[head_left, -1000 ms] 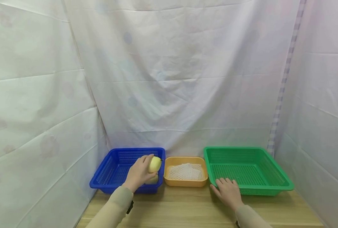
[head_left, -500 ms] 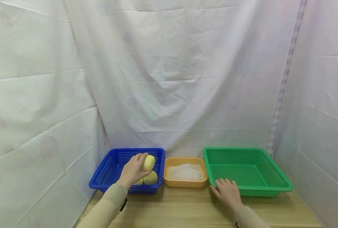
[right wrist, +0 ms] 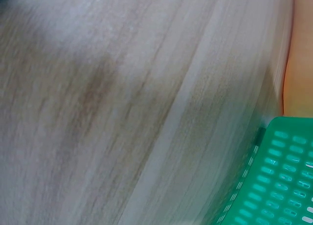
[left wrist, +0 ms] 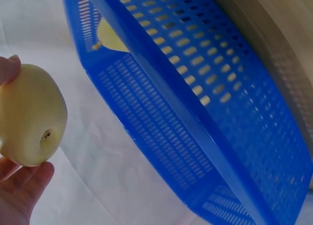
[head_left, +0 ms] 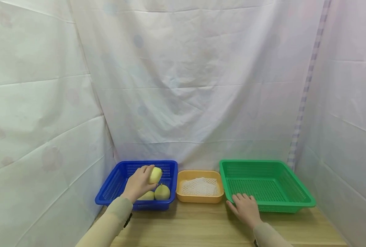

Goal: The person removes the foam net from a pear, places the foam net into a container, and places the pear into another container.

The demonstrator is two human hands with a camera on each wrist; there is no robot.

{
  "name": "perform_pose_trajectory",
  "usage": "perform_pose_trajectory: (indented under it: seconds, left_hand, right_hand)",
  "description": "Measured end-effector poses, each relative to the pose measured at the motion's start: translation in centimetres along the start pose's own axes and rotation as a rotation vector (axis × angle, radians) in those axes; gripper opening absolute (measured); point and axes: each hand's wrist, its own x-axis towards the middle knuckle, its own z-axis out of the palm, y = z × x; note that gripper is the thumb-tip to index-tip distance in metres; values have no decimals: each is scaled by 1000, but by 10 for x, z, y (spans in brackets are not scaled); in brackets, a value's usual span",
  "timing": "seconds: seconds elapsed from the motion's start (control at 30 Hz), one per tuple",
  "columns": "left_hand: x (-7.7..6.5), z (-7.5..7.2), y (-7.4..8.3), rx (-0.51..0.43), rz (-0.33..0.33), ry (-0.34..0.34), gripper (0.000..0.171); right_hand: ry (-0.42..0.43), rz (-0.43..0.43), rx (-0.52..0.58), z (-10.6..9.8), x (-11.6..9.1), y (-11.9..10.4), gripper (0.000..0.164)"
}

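Observation:
My left hand (head_left: 137, 184) grips a pale yellow pear (head_left: 156, 175) above the blue basket (head_left: 167, 203). The left wrist view shows the held pear (left wrist: 33, 115) between thumb and fingers, its dimpled end facing the camera. Two more pears lie in the basket's near right part: a rounded pear (head_left: 162, 193) with its stem up, and a second pear (head_left: 148, 196) partly hidden by my hand. On the right, my right hand (head_left: 246, 209) rests at the near left corner of the green basket (head_left: 289, 206), fingers over its rim.
Between the two baskets stands a small orange tray (head_left: 199, 199) with white foam netting (head_left: 201, 186) in it. All of them are on a wooden table (head_left: 198, 226). A white curtain (head_left: 186, 85) hangs close behind, with cloth walls on both sides.
My left hand has moved left with the pear, from the blue basket's right side toward its middle, uncovering the two pears below. My right hand has stayed at the green rim.

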Motion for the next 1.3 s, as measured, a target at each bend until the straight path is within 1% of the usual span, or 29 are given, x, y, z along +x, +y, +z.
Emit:
perform_pose_trajectory:
  seconds: [0.13,0.27,0.5,0.77,1.1,1.3]
  left_hand:
    - [-1,-1,-6,15,-5,-20,81]
    - [-2,-2,-12,17,-25,-32,80]
    - [-2,-2,-21,19,-36,-26,79]
    - [-4,-2,-28,18,-46,-9,78]
    - [-10,2,-42,35,-132,-12,79]
    - [-13,1,-52,20,-186,-18,78]
  right_hand:
    - [3,4,4,0,0,-1,31]
    - [-1,6,1,-1,0,-1,32]
    - [-13,14,1,-2,1,-2,32]
    - [12,8,5,-1,1,-1,30]
    - [26,-1,12,-2,0,-2,31]
    - [31,3,14,-2,0,-2,31]
